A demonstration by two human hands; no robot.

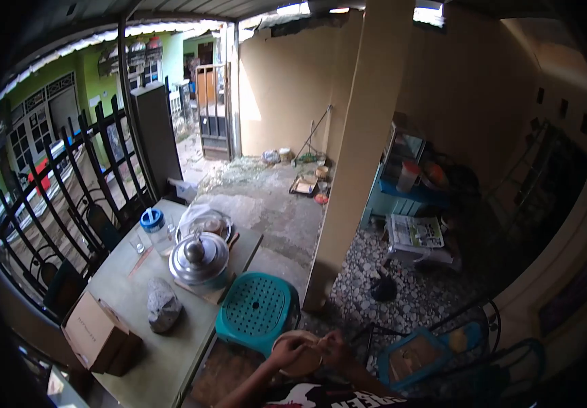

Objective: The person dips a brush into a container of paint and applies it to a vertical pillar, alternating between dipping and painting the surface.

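A round tan bowl or shallow basket (pixel 298 370) rests close to my lap, below both hands. Over its left side is my left hand (pixel 290 351), fingers curled inward with the tips near the middle. My right hand (pixel 336 350) is at the right edge, its fingers pinched together near the left fingertips. Whatever sits between the fingers is too small to make out, and the bowl's contents are mostly covered by my hands. Just beyond the bowl stands a teal plastic stool (pixel 257 307) with a perforated seat.
The table (pixel 130 275) at left carries a lidded metal pot (pixel 199 258), a blue-lidded jar (pixel 153 221), a grey plastic bag (pixel 163 306) and a cardboard box (pixel 96 333). A pillar (pixel 358 136) rises ahead. Chairs (pixel 412 357) stand at right.
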